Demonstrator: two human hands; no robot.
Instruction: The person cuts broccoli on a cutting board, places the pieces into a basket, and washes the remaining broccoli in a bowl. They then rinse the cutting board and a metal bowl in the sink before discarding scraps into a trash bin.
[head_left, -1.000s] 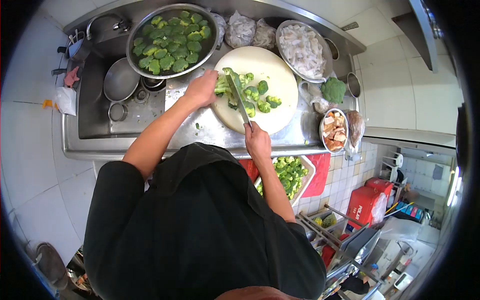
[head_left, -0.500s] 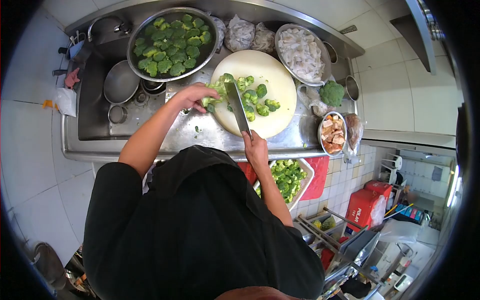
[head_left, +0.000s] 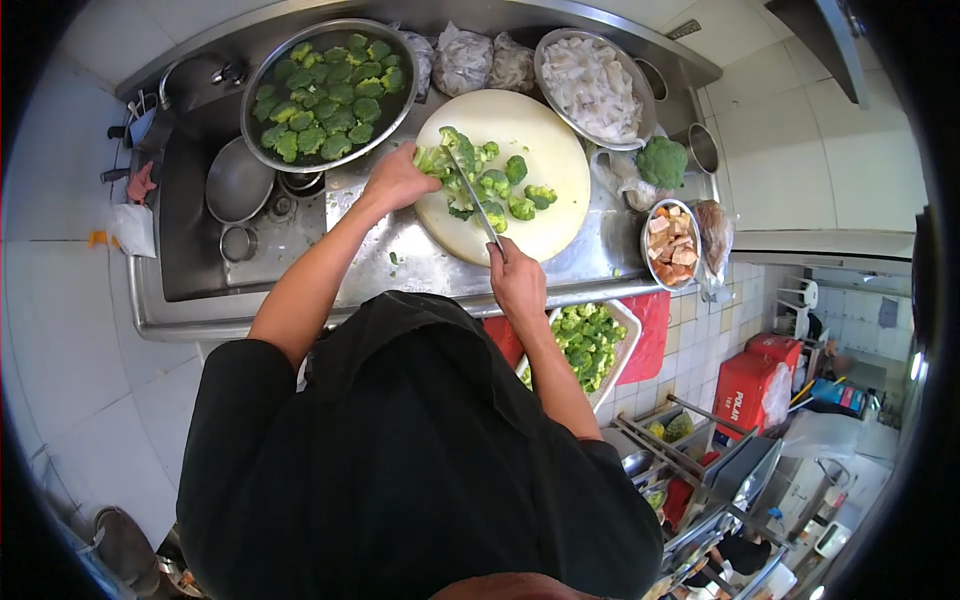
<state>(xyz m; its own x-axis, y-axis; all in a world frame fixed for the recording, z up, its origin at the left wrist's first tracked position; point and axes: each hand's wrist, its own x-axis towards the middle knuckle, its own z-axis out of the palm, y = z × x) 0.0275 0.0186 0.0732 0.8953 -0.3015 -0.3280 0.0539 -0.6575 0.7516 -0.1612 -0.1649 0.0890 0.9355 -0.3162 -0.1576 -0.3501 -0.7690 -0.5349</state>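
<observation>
My left hand (head_left: pixel 398 180) is closed round the pale stem end of a broccoli head (head_left: pixel 455 150) at the left edge of the round white cutting board (head_left: pixel 555 160). In my right hand (head_left: pixel 518 278) is the handle of a knife (head_left: pixel 470 188), its blade slanting up and left against that broccoli. Several cut florets (head_left: pixel 516 170) lie on the board to the right of the blade.
A big bowl of florets in water (head_left: pixel 250 125) stands back left, beside a sink (head_left: pixel 180 265). Back right are a bowl of whitish pieces (head_left: pixel 642 110), a whole broccoli (head_left: pixel 662 162) and a bowl of meat chunks (head_left: pixel 672 245). A basket of broccoli (head_left: pixel 628 350) sits below the counter edge.
The knife blade has turned edge-on and lies against the broccoli, further left. My left hand has gripped the stem more closely. The camera view has shifted slightly.
</observation>
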